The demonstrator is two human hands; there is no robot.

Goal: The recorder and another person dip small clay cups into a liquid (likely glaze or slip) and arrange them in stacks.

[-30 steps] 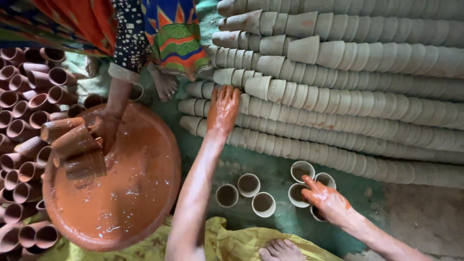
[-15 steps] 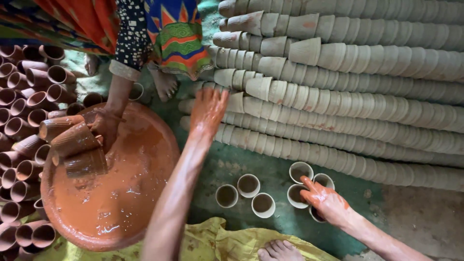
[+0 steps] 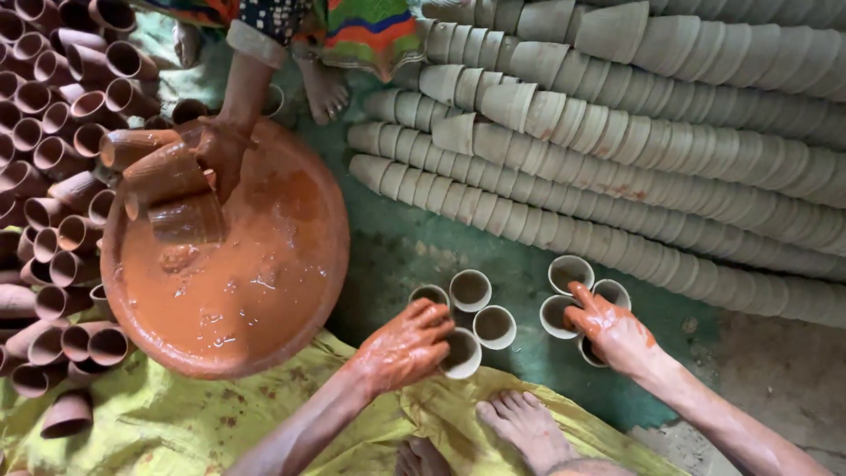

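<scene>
Left hand (image 3: 407, 345), slip-coated, closes over small unfired grey clay cup (image 3: 462, 353) at lower centre; right hand (image 3: 608, 328) grips neighbouring cup cluster (image 3: 571, 295). Risk: slick fingers crush or drop soft rims.

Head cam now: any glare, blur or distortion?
Head view: soft even light, no hard shadows; wet glints on the orange slip in the basin; left hand and right hand sharp; stacked cup rows bow slightly toward the edges.
</scene>
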